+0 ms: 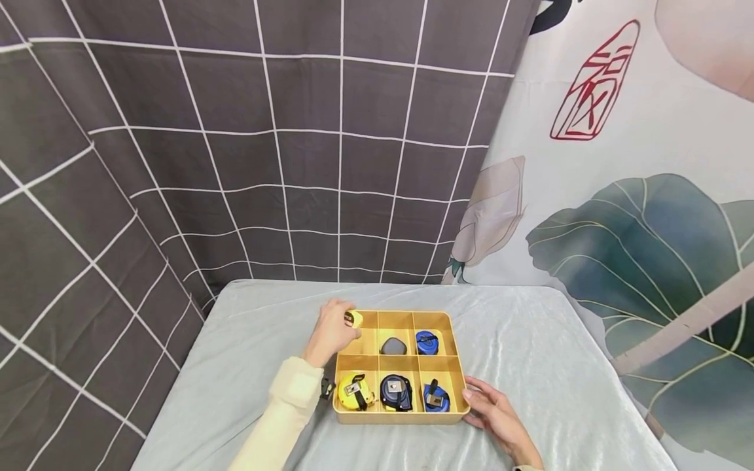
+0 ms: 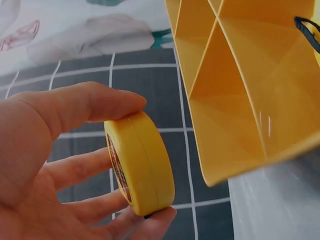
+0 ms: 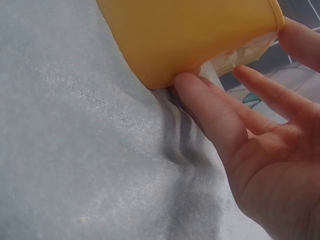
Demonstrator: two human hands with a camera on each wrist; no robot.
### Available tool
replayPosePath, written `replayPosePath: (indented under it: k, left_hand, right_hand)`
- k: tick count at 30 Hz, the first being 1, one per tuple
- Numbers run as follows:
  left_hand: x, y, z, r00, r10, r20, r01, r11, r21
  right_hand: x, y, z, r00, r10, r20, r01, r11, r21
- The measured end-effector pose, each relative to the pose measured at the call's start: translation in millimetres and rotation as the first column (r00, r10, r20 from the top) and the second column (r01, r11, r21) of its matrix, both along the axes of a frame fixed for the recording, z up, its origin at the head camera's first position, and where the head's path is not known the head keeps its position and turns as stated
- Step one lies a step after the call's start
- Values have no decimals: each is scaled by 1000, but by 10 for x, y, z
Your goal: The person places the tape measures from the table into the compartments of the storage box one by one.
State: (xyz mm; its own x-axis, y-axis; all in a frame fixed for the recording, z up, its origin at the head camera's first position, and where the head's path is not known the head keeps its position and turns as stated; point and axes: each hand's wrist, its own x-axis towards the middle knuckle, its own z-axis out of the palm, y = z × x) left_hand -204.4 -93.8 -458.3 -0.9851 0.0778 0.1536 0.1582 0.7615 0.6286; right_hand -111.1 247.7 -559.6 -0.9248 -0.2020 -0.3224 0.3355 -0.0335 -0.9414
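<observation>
My left hand (image 1: 334,332) pinches a round-edged yellow tape measure (image 2: 145,162) between thumb and fingertips. In the head view it holds this tape over the box's back-left compartment; the left wrist view shows a dark printed label on its face. The yellow divided box (image 1: 402,418) lies on the cloth. At its front right corner, my right hand (image 1: 497,417) touches the wall with extended, spread fingers. The front row holds a yellow tape measure (image 1: 347,400), a dark blue one (image 1: 389,390) and a blue one (image 1: 436,407). Another blue tape measure (image 1: 425,345) sits back right.
A grey rounded object (image 1: 393,347) lies in the back middle compartment. Pale shiny cloth (image 1: 530,340) covers the table. Behind it hang a dark grid-patterned curtain (image 1: 306,163) and a white sheet with a leaf print (image 1: 636,242).
</observation>
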Motion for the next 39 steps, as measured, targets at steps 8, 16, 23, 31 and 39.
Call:
replayPosePath:
  k: [8,16,23,31,39]
  left_hand:
    - [-126,161,-112,990,-121,73,122,993,-7]
    - [-216,235,-344,977,-167,134,181,979,-98]
    - [-251,289,-449,982,-148,122,167,972,-168]
    - [-212,327,-584,979,-77,188,106,983,-150]
    - [-237,378,-684,972,-38,230,80,982,-173]
  right_hand:
    - [-10,-10,-25,1000,-1,11,1,1000,19]
    - [-20,-24,-12,1000,-9,16,9,1000,14]
    - [-9,-13,-31,1000,-6,24,6,1000,30]
    - [1,-14,-31,1000,-3,14,3,1000,20]
    - [15,-16,-8,1000,-8,7,8,1000,1]
